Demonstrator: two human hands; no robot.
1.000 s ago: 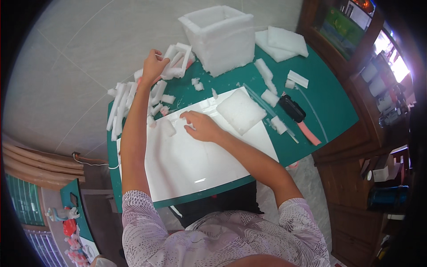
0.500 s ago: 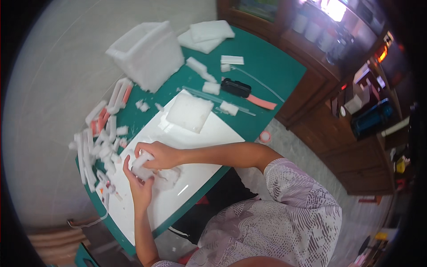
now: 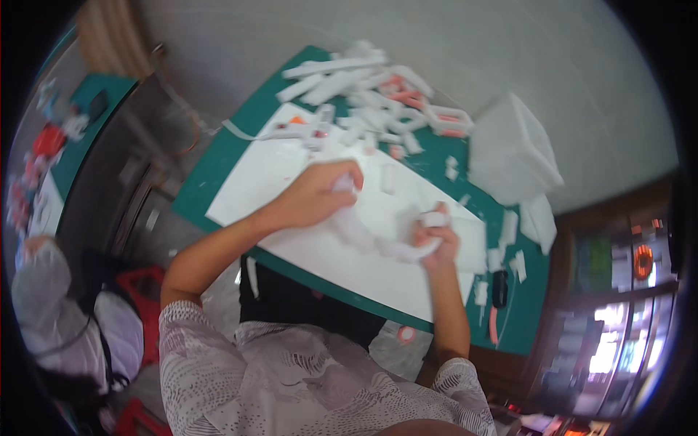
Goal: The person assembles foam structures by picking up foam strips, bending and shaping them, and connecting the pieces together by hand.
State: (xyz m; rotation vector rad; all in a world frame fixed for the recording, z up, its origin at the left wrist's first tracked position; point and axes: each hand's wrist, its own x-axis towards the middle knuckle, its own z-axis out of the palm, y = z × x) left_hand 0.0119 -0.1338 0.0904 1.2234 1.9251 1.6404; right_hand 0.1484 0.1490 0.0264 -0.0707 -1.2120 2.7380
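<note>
My left hand (image 3: 316, 195) is over the white board (image 3: 269, 171), its fingers curled around a white foam piece (image 3: 344, 185). To the right, my right hand (image 3: 441, 243) pinches another white foam piece (image 3: 434, 219) at the fingertips. A pale curved foam strip (image 3: 389, 249) runs between the two hands, its right end at my right palm; blur hides whether its left end is in my left hand. A small white foam block (image 3: 388, 178) lies on the board beyond the hands. What looks like a white glue gun (image 3: 316, 131) with a cord rests at the board's far left.
Several white and pink foam offcuts (image 3: 378, 98) are heaped at the green table's (image 3: 211, 185) far side. A white foam box (image 3: 512, 152) stands far right, near a black object (image 3: 499, 289) and a pink strip (image 3: 493, 325). Another person's sleeve (image 3: 47, 283) shows at left.
The whole view has swung round. My hands, close together on one foam piece before, are now apart, each with white foam and a curved strip between them.
</note>
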